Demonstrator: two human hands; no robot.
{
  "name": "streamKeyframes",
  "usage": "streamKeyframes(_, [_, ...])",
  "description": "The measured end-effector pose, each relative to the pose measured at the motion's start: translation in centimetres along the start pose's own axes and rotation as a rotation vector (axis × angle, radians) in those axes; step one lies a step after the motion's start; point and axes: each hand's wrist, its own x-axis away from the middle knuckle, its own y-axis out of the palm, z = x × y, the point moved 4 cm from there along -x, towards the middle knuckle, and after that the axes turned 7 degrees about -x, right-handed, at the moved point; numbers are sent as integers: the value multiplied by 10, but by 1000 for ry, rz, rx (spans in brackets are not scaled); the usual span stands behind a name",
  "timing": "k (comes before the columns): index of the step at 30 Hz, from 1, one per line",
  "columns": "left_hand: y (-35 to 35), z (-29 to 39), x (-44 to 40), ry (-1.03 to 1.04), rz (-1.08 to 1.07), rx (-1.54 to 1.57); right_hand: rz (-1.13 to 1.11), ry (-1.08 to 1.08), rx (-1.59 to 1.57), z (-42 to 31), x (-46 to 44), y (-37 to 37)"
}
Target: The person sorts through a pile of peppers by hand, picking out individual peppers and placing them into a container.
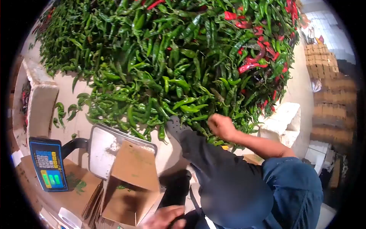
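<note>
At the bottom edge, a bare hand, apparently my left hand, enters partly cut off and slightly blurred. Its fingers point right and stand apart, with nothing visible in them. Just left of it is an open cardboard box, with a little green inside and a raised flap leaning over the scale's pale platform. The scale's display with keypad stands farther left. A great heap of green chili peppers, with red ones mixed in at the right, fills the far side. My right hand is out of view.
A co-worker in a dark cap and blue shirt sits at the right, with a curled hand at the heap's edge and one leg stretched out. White foam boxes flank the heap. Stacked cartons stand at far right. A white roll lies lower left.
</note>
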Motion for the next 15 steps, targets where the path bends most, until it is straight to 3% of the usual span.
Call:
streamKeyframes(1, [30,-8,-3,-45,43,250,108,-67,86,0,-14,-20])
streamKeyframes(2, [48,-15,-8,18,49,94,269,-205,207,-3,-32,-41])
streamKeyframes(3, [59,-22,-19,72,104,152,428,-342,325,-8,-46,-59])
streamKeyframes(5, [94,-61,-39,14,104,76,249,3,515,6,-77,-69])
streamKeyframes(6, [100,-69,-52,-119,59,136,47,217,588,28,-93,-62])
streamKeyframes(7, [104,-78,-67,-248,17,192,-24,226,646,49,-106,-51])
streamKeyframes(9, [119,-104,-86,-179,121,222,-203,165,799,70,-122,-38])
streamKeyframes(11, [136,-134,-94,-357,104,315,-206,7,881,56,-124,-43])
streamKeyframes(15, [137,-152,-110,-327,237,497,-129,-66,971,56,-109,-44])
